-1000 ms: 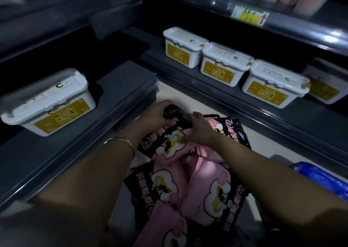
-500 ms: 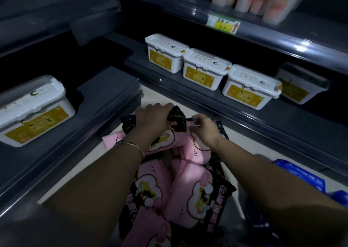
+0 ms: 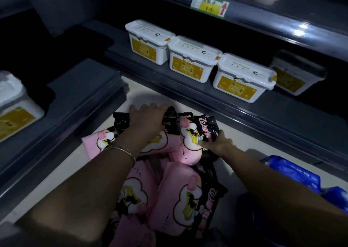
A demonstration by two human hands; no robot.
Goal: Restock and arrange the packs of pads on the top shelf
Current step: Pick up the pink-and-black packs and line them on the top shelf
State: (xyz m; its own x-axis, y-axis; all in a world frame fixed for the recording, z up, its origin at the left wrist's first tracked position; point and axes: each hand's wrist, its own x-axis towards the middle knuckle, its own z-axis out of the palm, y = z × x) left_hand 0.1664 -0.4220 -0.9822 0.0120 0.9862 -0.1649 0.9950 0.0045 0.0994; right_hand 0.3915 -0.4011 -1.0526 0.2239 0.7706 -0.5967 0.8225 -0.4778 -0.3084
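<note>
Head view looks down on both hands, set apart over a heap of pads on the floor point(image 3: 150, 96). The left hand point(image 3: 148, 118), bangle point(image 3: 122, 149) at its wrist, has its fingers curled over the dark sealed end of the left-hand pack point(image 3: 94, 143), whose long axis runs across the frame, the pink end pointing left. The right hand point(image 3: 219, 144), slightly nearer the body, pinches the dark corner of the right-hand pack point(image 3: 190, 139), which lies just beside the first and is tilted up against it. Both sit on top of the pile of pink-and-black packs point(image 3: 175, 196) between the forearms.

Outward, blue packs point(image 3: 293, 173) lie to the right. Ahead, a low shelf point(image 3: 244, 113) carries a row of white tubs point(image 3: 190, 58). Above it, a higher shelf rail point(image 3: 263, 21) bears a price label point(image 3: 209, 5). The top shelf itself cannot be made out from here.

Judging by this, the shelving stands forward of and above both hands, so the coming lift likely goes up and away from the body, with each pack turned upright on the way.
</note>
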